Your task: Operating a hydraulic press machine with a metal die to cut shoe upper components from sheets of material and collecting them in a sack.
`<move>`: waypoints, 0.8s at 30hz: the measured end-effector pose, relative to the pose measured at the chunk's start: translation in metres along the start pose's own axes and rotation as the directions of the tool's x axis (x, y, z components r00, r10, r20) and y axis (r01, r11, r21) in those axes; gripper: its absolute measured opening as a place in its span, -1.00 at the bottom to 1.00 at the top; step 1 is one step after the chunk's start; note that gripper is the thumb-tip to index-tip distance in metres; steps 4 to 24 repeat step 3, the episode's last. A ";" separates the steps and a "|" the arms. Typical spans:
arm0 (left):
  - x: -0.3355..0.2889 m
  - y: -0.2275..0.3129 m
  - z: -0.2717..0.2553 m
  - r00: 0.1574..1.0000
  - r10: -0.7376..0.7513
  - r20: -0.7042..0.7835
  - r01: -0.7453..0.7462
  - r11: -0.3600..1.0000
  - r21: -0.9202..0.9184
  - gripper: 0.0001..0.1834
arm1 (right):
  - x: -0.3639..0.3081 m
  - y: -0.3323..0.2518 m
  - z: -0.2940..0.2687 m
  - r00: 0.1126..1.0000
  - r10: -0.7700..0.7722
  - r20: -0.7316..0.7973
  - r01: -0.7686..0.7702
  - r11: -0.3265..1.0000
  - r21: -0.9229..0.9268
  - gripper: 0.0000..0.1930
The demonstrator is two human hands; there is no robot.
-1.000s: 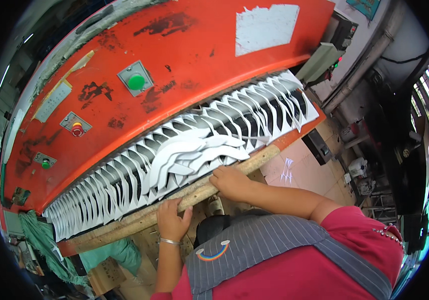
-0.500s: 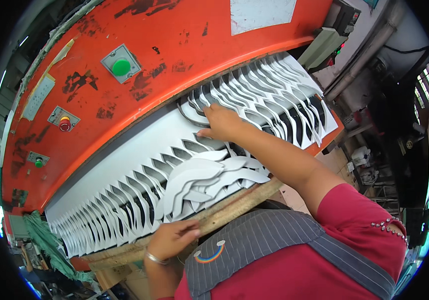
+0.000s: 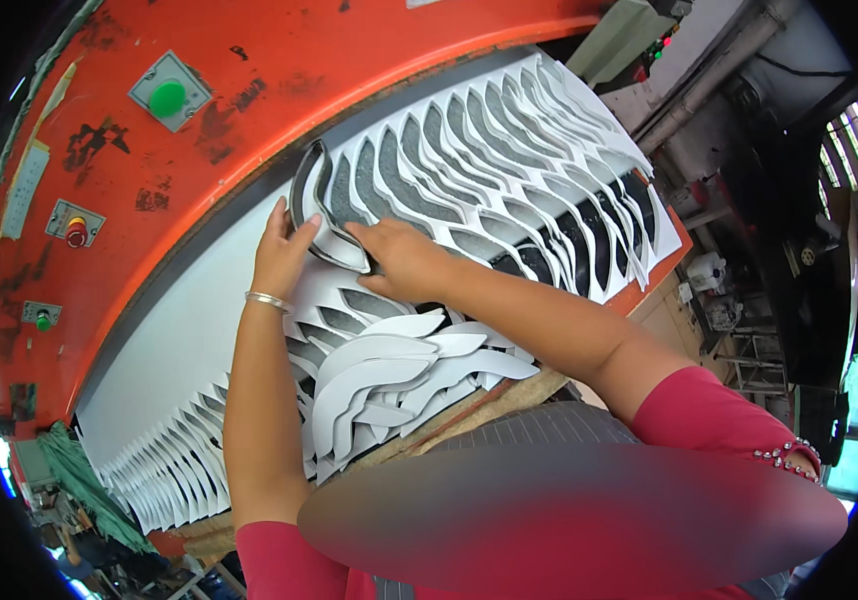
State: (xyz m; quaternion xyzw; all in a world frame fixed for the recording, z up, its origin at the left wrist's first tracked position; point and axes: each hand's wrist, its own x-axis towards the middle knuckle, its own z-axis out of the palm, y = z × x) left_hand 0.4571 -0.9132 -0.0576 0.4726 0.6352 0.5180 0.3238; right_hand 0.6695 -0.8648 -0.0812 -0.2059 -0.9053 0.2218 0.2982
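A curved, S-shaped metal cutting die [image 3: 323,195] stands on a stack of white sheet material [image 3: 189,312], beside the last of the leaf-shaped cut-outs. My left hand [image 3: 282,258] grips its left side, thumb and fingers at the rim. At the die's lower right end, my right hand [image 3: 404,262] holds it with bent fingers, some of them hidden. Below my hands lies a heap of white curved cut pieces [image 3: 374,365]. Slit, wavy strips [image 3: 489,140] of the sheet run off to the right of the die.
An orange press machine [image 3: 279,60] rises just behind the sheet. It carries a large green button [image 3: 168,97], a red stop knob [image 3: 77,232] and a small green button [image 3: 44,320]. A worn wooden edge [image 3: 484,405] runs along the front. Green cloth [image 3: 89,490] hangs at the left.
My left hand has come up from the front edge to the die. The die has shifted left along the sheet, with my right hand on it. The view has shifted slightly.
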 end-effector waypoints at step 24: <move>0.006 -0.018 0.004 0.996 0.017 0.082 -0.019 1.000 0.019 -0.13 | -0.009 0.012 0.009 1.000 -0.019 0.004 0.018 0.994 0.111 -0.27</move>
